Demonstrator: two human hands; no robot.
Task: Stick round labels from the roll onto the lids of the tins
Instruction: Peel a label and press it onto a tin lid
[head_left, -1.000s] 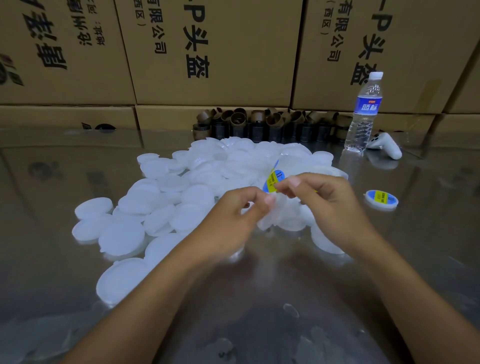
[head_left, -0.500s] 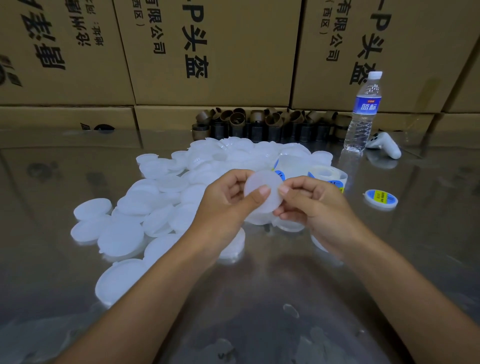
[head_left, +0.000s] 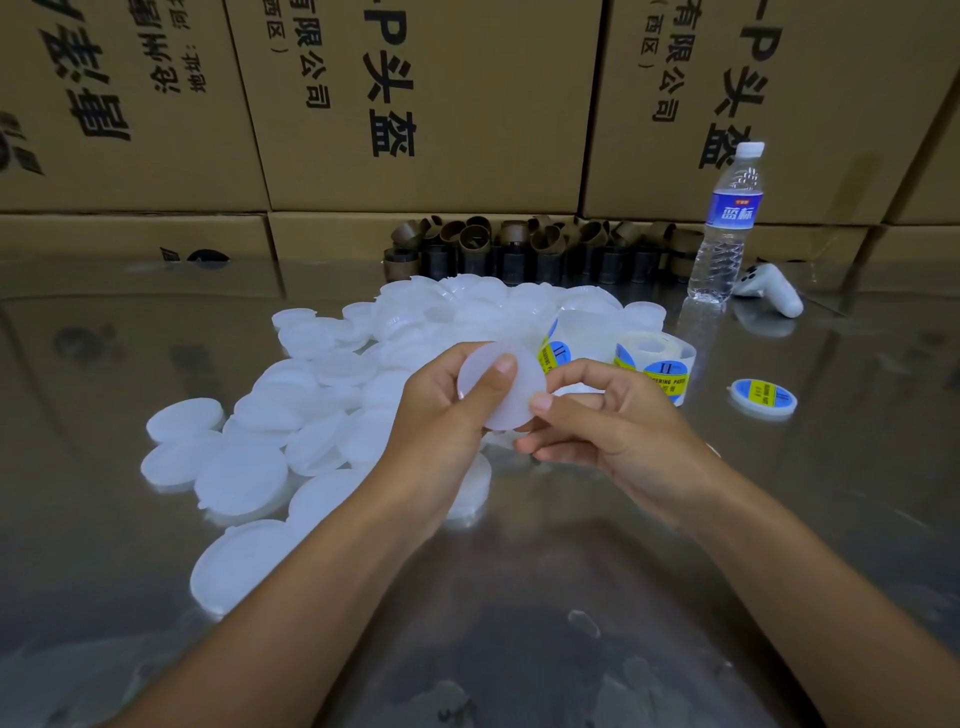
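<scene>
Two tiers of boxes wall off the far edge of the table. Its bare steel runs wide on the near side of the arms and out to the right. Lids lie heaped left of centre and reach back to the cores under the boxes. A bottle stands far right, with a controller just beside it. The roll stands just beyond the right hand, and a labelled lid lies apart to its right.

Both hands hold one lid above the table, plain face up. The left hand grips it with the thumb across it, and the right pinches its rim. A label shows just behind.

A second ago the fingers pinched a label and no lid was raised. Half a second ago the lid was already held like this.
</scene>
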